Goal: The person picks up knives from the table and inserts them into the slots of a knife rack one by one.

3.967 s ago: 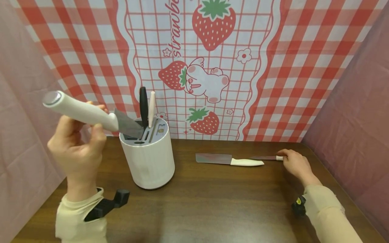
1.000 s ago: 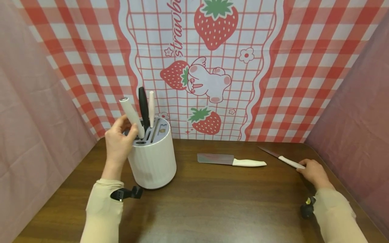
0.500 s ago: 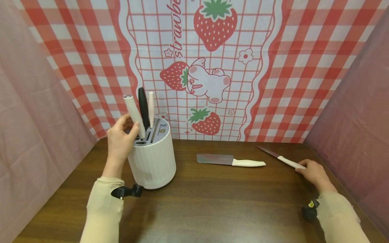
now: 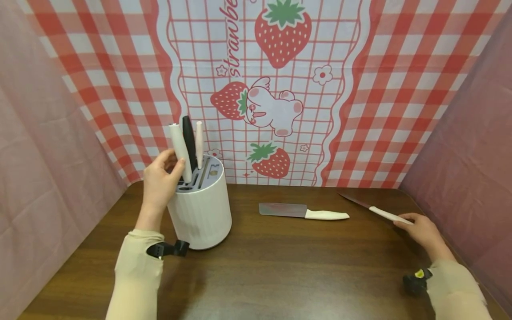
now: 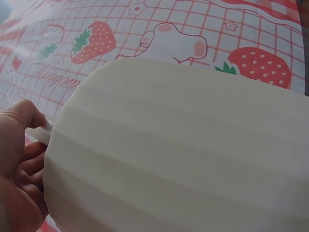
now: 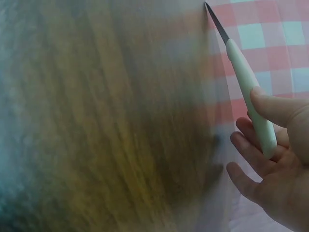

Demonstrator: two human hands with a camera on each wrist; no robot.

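Observation:
My left hand (image 4: 161,178) pinches the white handle of a knife (image 4: 182,153) that stands in the white knife block (image 4: 200,218), its blade hidden inside. In the left wrist view the block's ribbed wall (image 5: 174,145) hides most of that handle. At the right, my right hand (image 4: 422,231) holds a slim knife by its white handle (image 4: 386,214), blade pointing to the back left. The right wrist view shows thumb and fingers around this handle (image 6: 251,96). A cleaver (image 4: 284,210) with a white handle lies on the table between the hands.
A black handle (image 4: 189,142) and a thin pale handle (image 4: 199,144) also stick up from the block. Behind the brown table (image 4: 280,275) hangs a checked strawberry cloth (image 4: 400,89). Pink cloth walls (image 4: 460,146) close off both sides.
My left hand has brought its knife from above the block's left side down into a slot. My right hand has gripped the slim knife, turned it at an angle and drawn it rightward.

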